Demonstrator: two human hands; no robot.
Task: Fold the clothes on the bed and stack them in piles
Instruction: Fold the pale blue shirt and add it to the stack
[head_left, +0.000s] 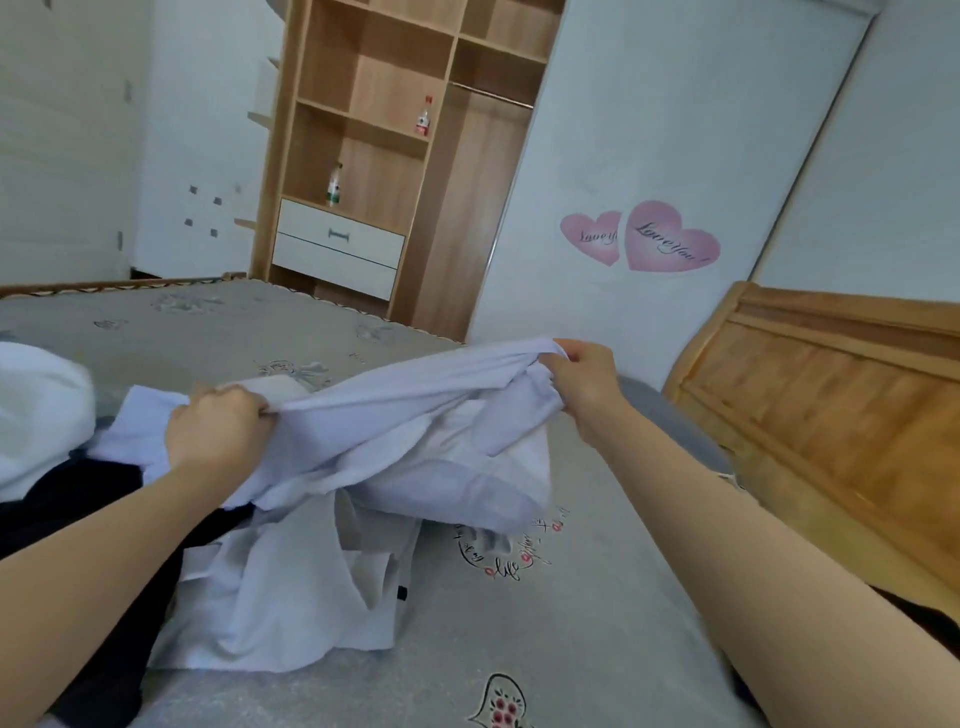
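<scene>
Unfolded heap (47, 415): white and dark clothes bunched at the bed's left edge, likely waiting their turn.
Left hand (215, 434): fingers curled tight on one bunched edge of the pale garment (395, 441).
Pale garment: lifted and stretched between both hands above the grey bed (597, 597), probably to find its shape before folding.
Right hand (584, 376): fingers pinching the opposite edge, held higher to draw the cloth taut.

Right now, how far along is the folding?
Done: no folded pile is visible. In hand: the left hand and right hand grip a light garment stretched above the bed. Left: the white clothes and dark clothes beneath lie unfolded.
</scene>
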